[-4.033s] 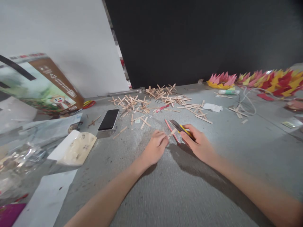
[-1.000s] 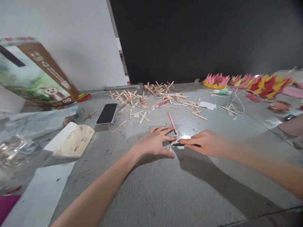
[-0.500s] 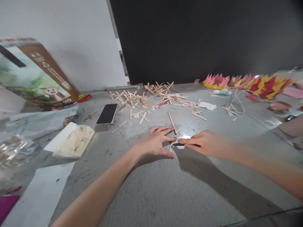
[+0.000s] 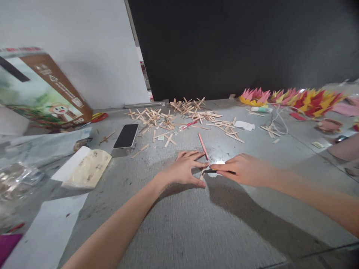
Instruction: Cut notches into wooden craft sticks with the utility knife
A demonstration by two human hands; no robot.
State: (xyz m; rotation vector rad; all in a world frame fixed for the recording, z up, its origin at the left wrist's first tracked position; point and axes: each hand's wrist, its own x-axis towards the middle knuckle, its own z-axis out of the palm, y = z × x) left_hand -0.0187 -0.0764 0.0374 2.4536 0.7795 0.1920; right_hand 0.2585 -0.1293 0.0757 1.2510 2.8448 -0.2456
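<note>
My left hand (image 4: 187, 169) lies low over the grey table, thumb and fingertips pinning a short wooden stick (image 4: 202, 175) at its ends. In my right hand (image 4: 242, 170) is a slim craft knife (image 4: 211, 171), black with a bit of yellow; its tip meets the stick from the right. The fingers wrapped round it hide most of the handle. Just beyond my left fingertips lies a pink striped pen-like rod (image 4: 203, 145), close to the index and middle fingers.
Crossed wooden sticks (image 4: 157, 118) pile up at the back. A phone (image 4: 126, 136), a cream packet (image 4: 91, 168) and white paper (image 4: 47, 231) lie left, below a printed carton (image 4: 53, 89). Pointed paper flowers (image 4: 316, 102), a glue stick (image 4: 261, 110) and a white cable (image 4: 282, 119) are back right.
Both hands stay almost in place, with the knife tip still at the stick. The whole view has shifted very slightly.
</note>
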